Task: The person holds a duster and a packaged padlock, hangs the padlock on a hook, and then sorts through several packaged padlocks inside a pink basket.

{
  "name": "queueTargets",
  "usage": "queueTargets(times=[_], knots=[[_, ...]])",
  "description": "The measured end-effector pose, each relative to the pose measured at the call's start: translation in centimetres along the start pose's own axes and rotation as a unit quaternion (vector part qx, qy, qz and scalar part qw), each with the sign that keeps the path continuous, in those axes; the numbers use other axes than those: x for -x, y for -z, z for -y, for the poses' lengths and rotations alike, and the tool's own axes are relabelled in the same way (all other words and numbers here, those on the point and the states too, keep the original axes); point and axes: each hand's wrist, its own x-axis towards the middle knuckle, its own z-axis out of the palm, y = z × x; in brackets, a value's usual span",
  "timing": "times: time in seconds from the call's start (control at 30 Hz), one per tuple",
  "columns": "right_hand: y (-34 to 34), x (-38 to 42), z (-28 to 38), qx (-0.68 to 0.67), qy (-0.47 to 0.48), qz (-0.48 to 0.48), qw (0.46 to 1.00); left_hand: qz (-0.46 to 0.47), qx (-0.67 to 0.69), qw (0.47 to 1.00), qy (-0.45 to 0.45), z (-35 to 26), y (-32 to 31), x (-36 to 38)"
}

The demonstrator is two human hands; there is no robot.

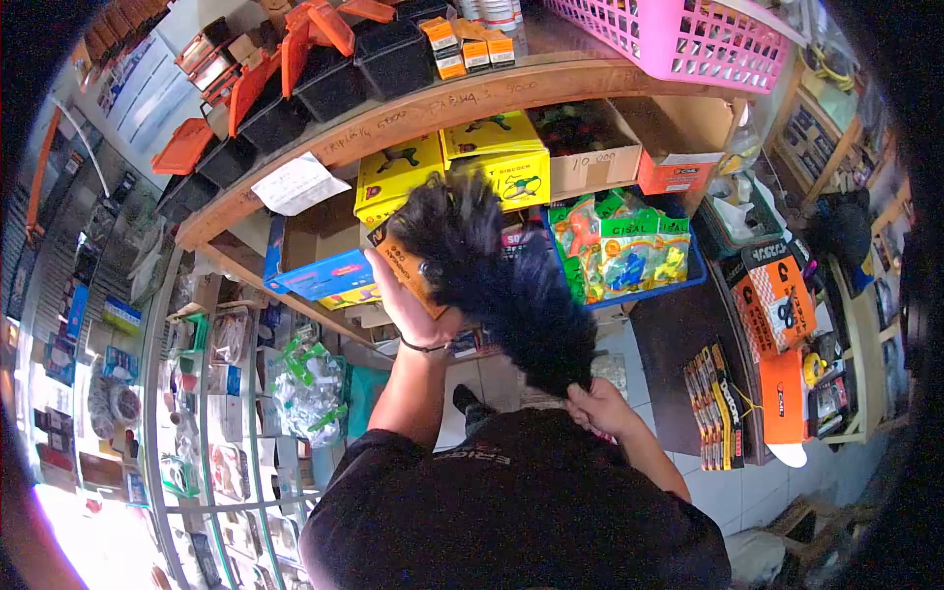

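Note:
My left hand [415, 307] grips a small orange-brown box [401, 267] with dark printing, holding it up in front of the shelf. My right hand [602, 407] is closed around the handle end of a black feather duster [516, 285]. The duster's feathers slant up and to the left, and their far end touches or overlaps the box; the handle itself is mostly hidden in my fist. Behind the feathers stand yellow cartons [497, 162] on the shelf. A blue box [329, 272] lies just left of my left hand.
A wooden shelf edge [433, 110] with handwriting crosses above my hands. On top sit black bins [393, 67] and a pink basket [678, 39]. A blue tray [693, 258] holds bagged colourful parts. Glass shelving stands left; a dark counter [678, 344] with boxes stands right.

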Motion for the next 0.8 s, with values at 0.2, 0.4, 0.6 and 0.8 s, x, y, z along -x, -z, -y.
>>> queueTargets(times=[0.2,0.4,0.6,0.8], knots=[[-0.3,-0.7,-1.0,0.076,0.044,0.009,0.996,0.181,0.012,0.981,0.071,-0.4,3.3,-1.7],[-0.4,-1.0,0.2,0.258,0.072,0.081,0.960,0.244,-0.009,0.961,0.131,-0.1,3.8,-2.0],[-0.9,-0.6,0.9,0.106,0.017,0.041,0.993,0.149,-0.065,0.985,0.054,-0.6,1.8,-0.2],[-0.3,-0.3,0.7,0.018,-0.010,-0.027,0.999,0.018,0.022,1.000,-0.012,-0.5,1.4,-0.6]])
